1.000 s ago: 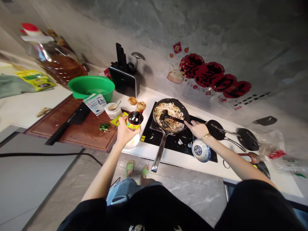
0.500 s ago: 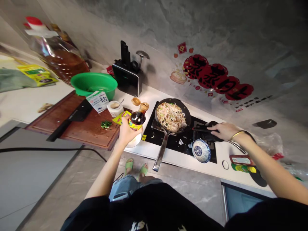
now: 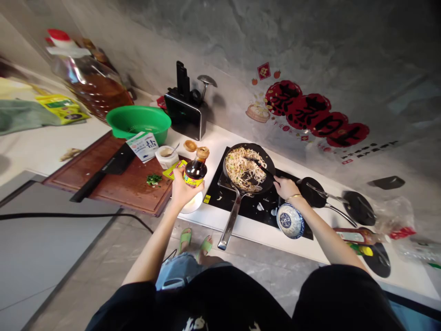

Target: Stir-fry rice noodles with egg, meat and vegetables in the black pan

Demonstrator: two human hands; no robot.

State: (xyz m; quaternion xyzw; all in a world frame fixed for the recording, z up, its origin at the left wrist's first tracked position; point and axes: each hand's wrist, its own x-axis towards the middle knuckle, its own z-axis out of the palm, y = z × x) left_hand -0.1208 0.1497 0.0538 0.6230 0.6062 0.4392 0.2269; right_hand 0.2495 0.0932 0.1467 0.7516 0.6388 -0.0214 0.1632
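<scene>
My left hand point(image 3: 183, 189) is wrapped round a soy sauce bottle point(image 3: 195, 172) with dark liquid, a yellow label and a flipped-open orange cap. It is upright, above the counter left of the hob. My right hand point(image 3: 286, 187) grips the handle of a black spatula point(image 3: 265, 170), whose far end lies among pale noodles point(image 3: 237, 166) with bits of green. They are in a black frying pan point(image 3: 267, 184) on the hob, its steel handle pointing towards me. Just below my right hand is an upturned blue-and-white bowl point(image 3: 290, 221).
To the left, a chopping board point(image 3: 138, 193) carries a cleaver point(image 3: 99, 177) and chopped greens point(image 3: 152, 179). Behind it are a green basin point(image 3: 138, 120) and a knife block point(image 3: 184, 115). A small black pan point(image 3: 311, 191) sits right of the hob, with a sauce bottle point(image 3: 354, 235) beyond.
My right hand has moved left from beside the small pan, bringing the spatula into the noodles. The noodles have shifted, baring the pan's right side. My left hand still holds the soy sauce bottle.
</scene>
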